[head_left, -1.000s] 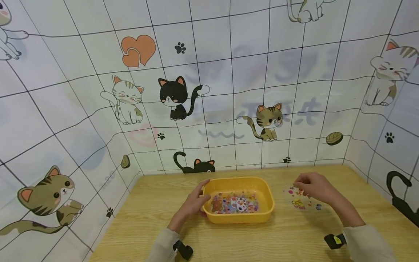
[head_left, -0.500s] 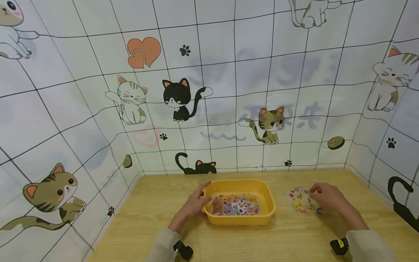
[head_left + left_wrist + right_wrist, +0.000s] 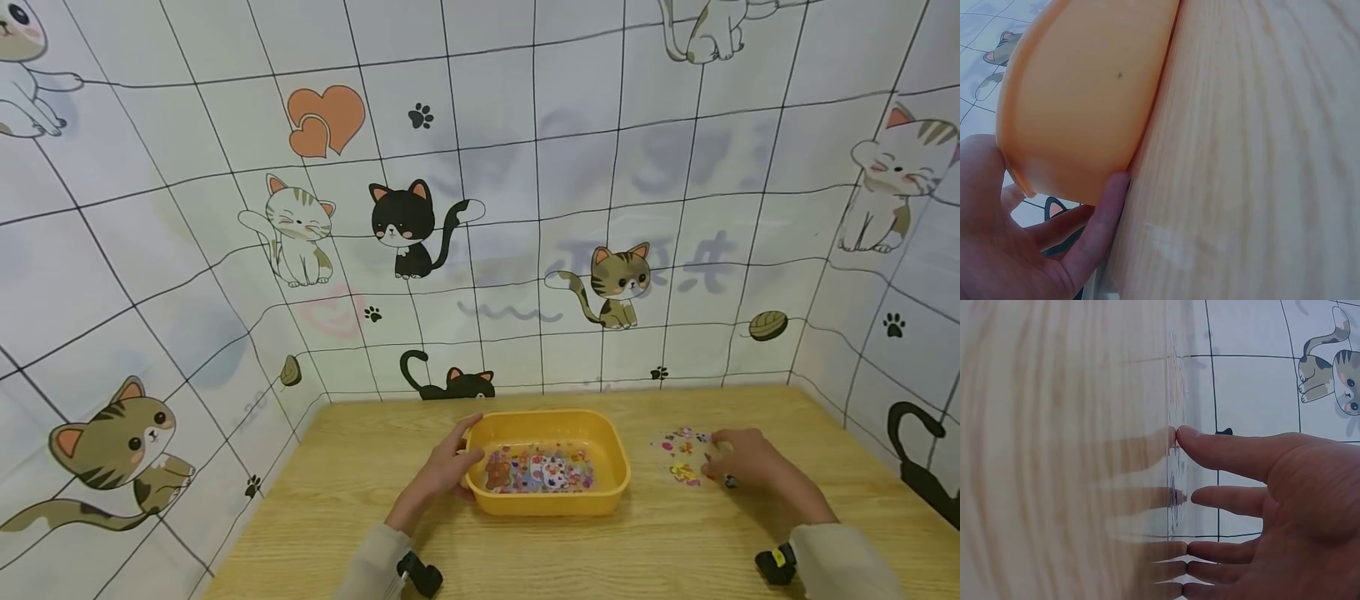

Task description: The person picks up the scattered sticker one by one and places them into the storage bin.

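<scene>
My left hand (image 3: pixel 438 475) cups the tub (image 3: pixel 547 500) at its 9 o'clock side on the worktop (image 3: pixel 360 500). My right hand (image 3: pixel 742 462) is spread, fingertips (image 3: pixel 1188 434) pressing the sticker sheet (image 3: pixel 686 454), at 3 o'clock from the tub.

Tray (image 3: pixel 609 483) sits mid-table (image 3: pixel 525 550), sticker sheets (image 3: pixel 538 469) lying flat inside it. Left hand (image 3: pixel 438 475) is against the tray's left wall; right hand (image 3: pixel 746 461) is right of the tray, fingertips on a loose sticker sheet (image 3: pixel 684 454) lying on the table. Wall sheeting stands behind the table.
</scene>
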